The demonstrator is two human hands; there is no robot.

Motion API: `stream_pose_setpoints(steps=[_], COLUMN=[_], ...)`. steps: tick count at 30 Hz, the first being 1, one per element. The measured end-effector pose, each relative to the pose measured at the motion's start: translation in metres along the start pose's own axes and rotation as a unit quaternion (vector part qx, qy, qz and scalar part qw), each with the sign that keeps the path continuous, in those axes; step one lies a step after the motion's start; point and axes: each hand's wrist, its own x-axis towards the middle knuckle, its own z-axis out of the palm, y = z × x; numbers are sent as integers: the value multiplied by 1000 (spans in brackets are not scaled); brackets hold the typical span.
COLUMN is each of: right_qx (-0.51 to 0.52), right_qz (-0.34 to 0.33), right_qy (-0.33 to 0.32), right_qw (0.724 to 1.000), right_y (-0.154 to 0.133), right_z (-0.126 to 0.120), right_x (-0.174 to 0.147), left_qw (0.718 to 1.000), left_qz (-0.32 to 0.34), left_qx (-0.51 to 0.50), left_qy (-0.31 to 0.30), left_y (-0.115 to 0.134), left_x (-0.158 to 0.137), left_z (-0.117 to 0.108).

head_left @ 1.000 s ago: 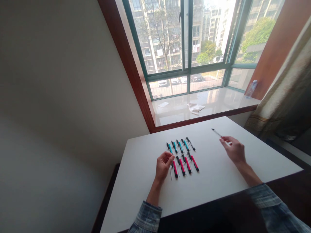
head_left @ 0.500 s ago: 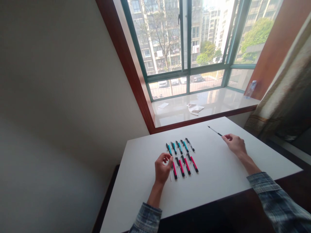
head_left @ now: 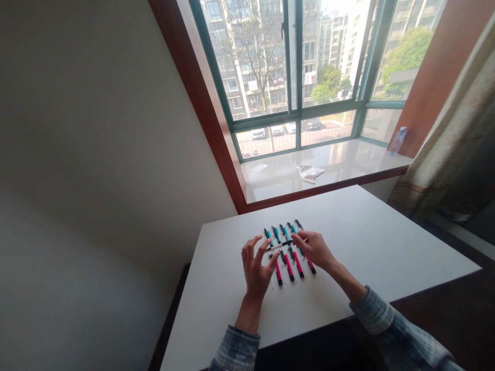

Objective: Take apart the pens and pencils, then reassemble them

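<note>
My right hand (head_left: 312, 248) pinches a pen refill (head_left: 276, 247), a thin pale rod with a dark section near my fingers. The refill points left, into the gap between the thumb and fingers of my left hand (head_left: 257, 265). That left hand is open, its fingers spread and curved; anything tiny at its fingertips is too small to make out. Under and beyond the hands lie two rows of pen parts: blue barrels (head_left: 277, 236) with black pieces at the back, pink barrels (head_left: 299, 267) with black ends in front. Thin pale rods lie between them, and my hands cover some parts.
The white table (head_left: 371, 242) reaches the windowsill (head_left: 274, 188). On the sill are a crumpled cloth (head_left: 310, 173), a flat white piece (head_left: 259, 168) and a clear bottle (head_left: 398, 140). A curtain (head_left: 436, 154) hangs at the right, and a wall stands to the left.
My right hand has swung left from the table's right side, bringing the refill over the pen parts. My left hand's fingers have spread from a pinch.
</note>
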Motion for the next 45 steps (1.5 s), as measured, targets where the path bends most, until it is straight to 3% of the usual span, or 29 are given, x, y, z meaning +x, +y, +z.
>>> stream_pose_setpoints(steps=[10, 24, 34, 39, 45], right_qx=[44, 67, 217, 244, 268], right_qz=[-3, -42, -30, -21, -37], right_qy=[-59, -29, -78, -29, -36], right_qw=[997, 996, 973, 969, 962], right_y=[10, 7, -10, -11, -13], right_z=[-1, -11, -12, -6, -5], right_x=[7, 3, 3, 3, 4], left_qw=[993, 978, 969, 964, 938], left_qz=[-14, -48, -73, -86, -141], left_qx=[-83, -109, -150, -166, -245], left_qy=[-87, -170, -182, -187, -201], left_y=[4, 7, 7, 8, 10], left_x=[4, 4, 2, 2, 1], left_z=[2, 2, 3, 2, 3])
